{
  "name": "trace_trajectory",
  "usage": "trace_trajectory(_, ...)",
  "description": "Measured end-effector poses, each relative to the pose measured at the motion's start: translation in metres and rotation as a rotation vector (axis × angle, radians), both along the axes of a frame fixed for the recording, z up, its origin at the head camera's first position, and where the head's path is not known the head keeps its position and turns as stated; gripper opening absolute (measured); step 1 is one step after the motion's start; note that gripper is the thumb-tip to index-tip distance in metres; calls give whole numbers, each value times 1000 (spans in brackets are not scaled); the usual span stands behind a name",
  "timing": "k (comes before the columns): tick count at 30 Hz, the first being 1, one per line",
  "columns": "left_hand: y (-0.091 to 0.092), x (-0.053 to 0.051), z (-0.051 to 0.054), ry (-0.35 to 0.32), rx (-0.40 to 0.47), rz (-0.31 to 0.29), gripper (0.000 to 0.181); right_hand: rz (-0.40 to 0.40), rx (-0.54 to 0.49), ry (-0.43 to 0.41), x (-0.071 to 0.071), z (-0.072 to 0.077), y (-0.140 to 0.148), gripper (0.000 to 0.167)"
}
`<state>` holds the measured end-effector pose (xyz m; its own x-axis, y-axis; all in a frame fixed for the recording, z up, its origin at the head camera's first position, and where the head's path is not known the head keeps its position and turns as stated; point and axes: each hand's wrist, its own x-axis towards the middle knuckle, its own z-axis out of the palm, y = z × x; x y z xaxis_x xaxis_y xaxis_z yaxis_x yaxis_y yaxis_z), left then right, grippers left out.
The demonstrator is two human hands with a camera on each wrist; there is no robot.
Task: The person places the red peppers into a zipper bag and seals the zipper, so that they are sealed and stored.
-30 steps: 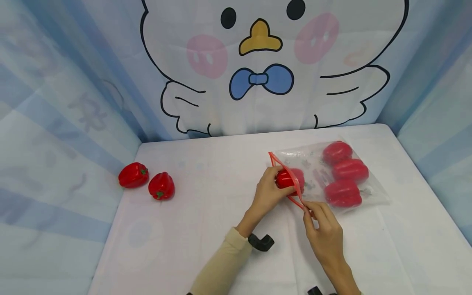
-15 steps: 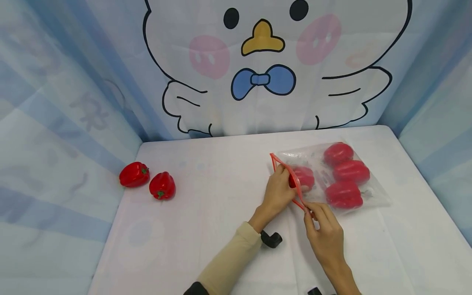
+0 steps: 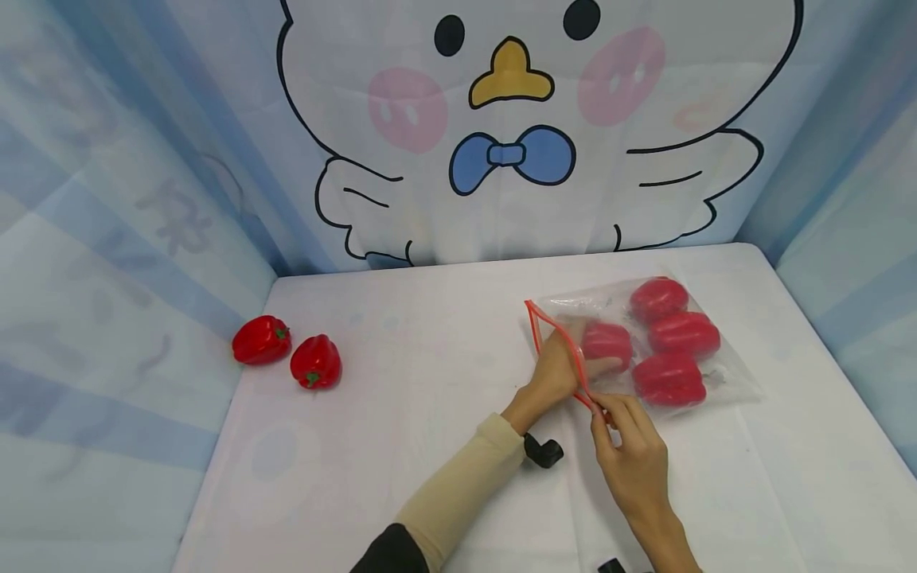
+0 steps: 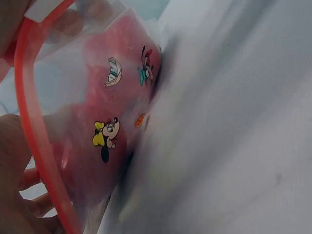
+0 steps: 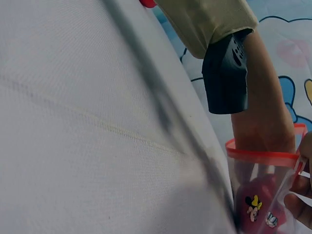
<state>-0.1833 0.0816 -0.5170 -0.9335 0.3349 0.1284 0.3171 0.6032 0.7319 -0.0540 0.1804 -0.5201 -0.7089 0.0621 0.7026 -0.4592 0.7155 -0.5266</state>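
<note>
A clear zip bag (image 3: pixel 731 382) with a red edge lies at the right of the table in the head view. Inside it are several red bell peppers, one of them a bell pepper (image 3: pixel 609 344) nearest the mouth. My left hand (image 3: pixel 557 366) reaches through the mouth and holds that pepper between thumb and fingers, seen through the plastic. With thumb and fingers, my right hand (image 3: pixel 630 446) pinches the near corner of the bag's red rim (image 5: pixel 265 157). Cartoon prints (image 4: pixel 107 134) show on the bag in the left wrist view.
Two more red bell peppers, one lying on its side (image 3: pixel 261 340) and one with its stem toward me (image 3: pixel 316 361), rest at the table's left edge. A printed curtain (image 3: pixel 501 223) stands behind the white table (image 3: pixel 401 446).
My left hand has pushed rightward through the bag's mouth, carrying the pepper deeper toward the others. The right hand has stayed at the rim.
</note>
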Motion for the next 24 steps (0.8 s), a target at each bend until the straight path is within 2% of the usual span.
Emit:
trace_trajectory(3, 8, 0, 0, -23, -21, 11, 60, 4, -2, 1, 0, 0, 0, 31)
trace_trajectory(7, 16, -1, 1, -18, -59, 40, 62, 8, -2, 8, 0, -1, 0, 32)
trace_trajectory(15, 29, -1, 2, -22, -44, 77, 63, 13, 5, 5, 1, -2, 1, 31)
trace_trajectory(19, 31, -1, 2, -42, -28, 58, 61, 13, 6, 4, 1, -2, 1, 31)
trace_trajectory(24, 26, -4, 1, -33, 8, -18, 56, 15, 7, 9, 1, -2, 1, 31)
